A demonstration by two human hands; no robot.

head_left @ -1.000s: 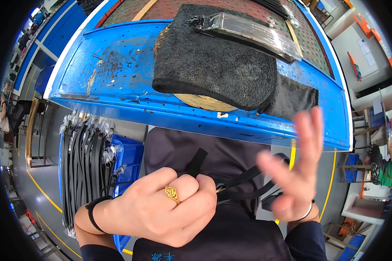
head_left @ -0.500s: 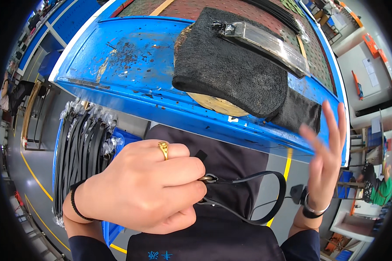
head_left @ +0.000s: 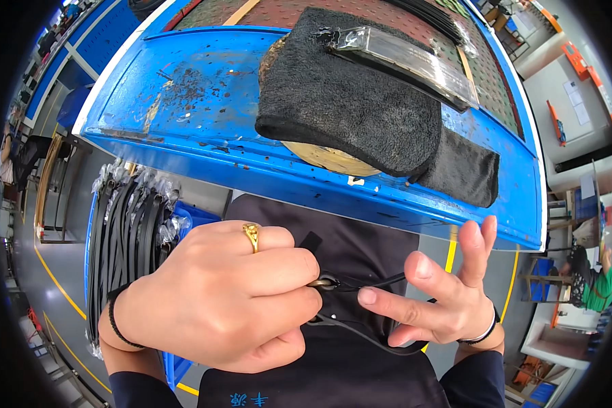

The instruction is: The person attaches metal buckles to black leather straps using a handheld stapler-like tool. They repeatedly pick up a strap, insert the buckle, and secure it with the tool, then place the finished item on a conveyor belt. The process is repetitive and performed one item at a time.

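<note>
My left hand is closed in a fist round a thin black strap, and its fingers hide the gripped part. A bronze-coloured metal fitting shows beside the knuckles, where the strap comes out and runs right in a loop. Spread at the loop's right end are the fingers of my right hand; the index fingertip lies close to the upper strand, and whether it touches cannot be made out. Both hands are above my dark apron, in front of the blue workbench.
On the bench lie a black fuzzy cloth over a round yellowish piece, and a long clear-topped box. Many black straps with plastic-wrapped ends hang at a blue bin on the left. A person in green is far right.
My right hand has come down and left from beside the bench edge to the strap's loop. The left hand keeps its grip almost in place. The view has shifted slightly.
</note>
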